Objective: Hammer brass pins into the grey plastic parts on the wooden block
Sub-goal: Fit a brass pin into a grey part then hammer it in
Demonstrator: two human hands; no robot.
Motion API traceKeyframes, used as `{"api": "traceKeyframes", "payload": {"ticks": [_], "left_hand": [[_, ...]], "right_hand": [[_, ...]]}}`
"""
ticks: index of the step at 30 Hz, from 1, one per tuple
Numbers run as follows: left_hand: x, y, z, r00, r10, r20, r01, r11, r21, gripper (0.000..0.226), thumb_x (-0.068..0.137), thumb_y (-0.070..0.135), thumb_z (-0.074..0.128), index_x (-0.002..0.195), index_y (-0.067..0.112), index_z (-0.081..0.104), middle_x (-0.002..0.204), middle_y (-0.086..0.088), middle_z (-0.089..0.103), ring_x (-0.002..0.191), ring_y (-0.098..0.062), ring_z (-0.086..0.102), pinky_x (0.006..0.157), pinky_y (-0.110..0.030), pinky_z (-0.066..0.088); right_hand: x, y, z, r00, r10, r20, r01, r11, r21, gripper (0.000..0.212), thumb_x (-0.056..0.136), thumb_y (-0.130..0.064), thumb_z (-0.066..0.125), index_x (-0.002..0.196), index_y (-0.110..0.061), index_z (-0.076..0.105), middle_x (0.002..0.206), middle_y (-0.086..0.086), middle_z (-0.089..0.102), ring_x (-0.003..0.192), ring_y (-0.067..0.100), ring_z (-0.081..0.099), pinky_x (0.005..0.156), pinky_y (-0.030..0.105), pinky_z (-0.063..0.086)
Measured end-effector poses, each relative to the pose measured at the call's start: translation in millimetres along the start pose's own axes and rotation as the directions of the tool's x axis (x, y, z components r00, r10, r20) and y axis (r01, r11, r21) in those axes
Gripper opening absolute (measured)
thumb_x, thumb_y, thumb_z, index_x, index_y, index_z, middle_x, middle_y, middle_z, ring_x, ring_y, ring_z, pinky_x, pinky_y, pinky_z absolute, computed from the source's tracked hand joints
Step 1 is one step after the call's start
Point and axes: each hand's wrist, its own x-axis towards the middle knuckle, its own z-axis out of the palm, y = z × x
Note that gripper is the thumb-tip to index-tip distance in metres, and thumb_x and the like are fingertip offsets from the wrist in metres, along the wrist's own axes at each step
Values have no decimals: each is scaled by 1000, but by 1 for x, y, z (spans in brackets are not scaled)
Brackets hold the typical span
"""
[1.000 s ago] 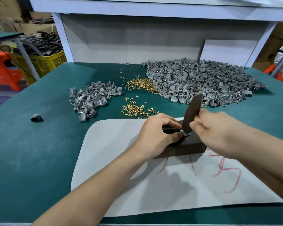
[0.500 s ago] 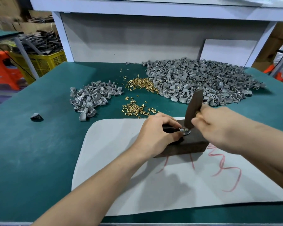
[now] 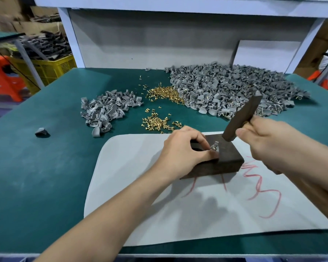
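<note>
A dark wooden block (image 3: pixel 226 159) lies on a white mat (image 3: pixel 178 214). My left hand (image 3: pixel 184 151) pinches a small grey plastic part (image 3: pixel 215 147) on top of the block; a brass pin stands in it. My right hand (image 3: pixel 269 142) grips a dark flat striker bar (image 3: pixel 240 118), tilted, its lower end just above the block, right of the part. Loose brass pins (image 3: pixel 159 123) lie behind the block, with a second heap of pins (image 3: pixel 165 92) farther back.
A large pile of grey parts (image 3: pixel 235 89) fills the back right of the green table (image 3: pixel 36 176). A smaller grey pile (image 3: pixel 106 109) sits back left, with one stray part (image 3: pixel 42 131) at the far left. A white panel closes the back.
The striker bar has lifted off the part and swung to the right, so the part and its pin now show. My left hand keeps its hold on the part.
</note>
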Motion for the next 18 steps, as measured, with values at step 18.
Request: {"api": "traceKeyframes", "payload": {"ticks": [18], "left_hand": [[1, 1, -4, 979, 193, 68, -203, 959, 196, 11, 85, 17, 67, 94, 23, 71, 95, 8, 69, 101, -16, 55, 96, -45, 38]], "right_hand": [[-16, 13, 18, 998, -3, 63, -6, 988, 153, 24, 93, -27, 46, 72, -15, 46, 46, -2, 43, 22, 10, 34, 30, 19, 31]]}}
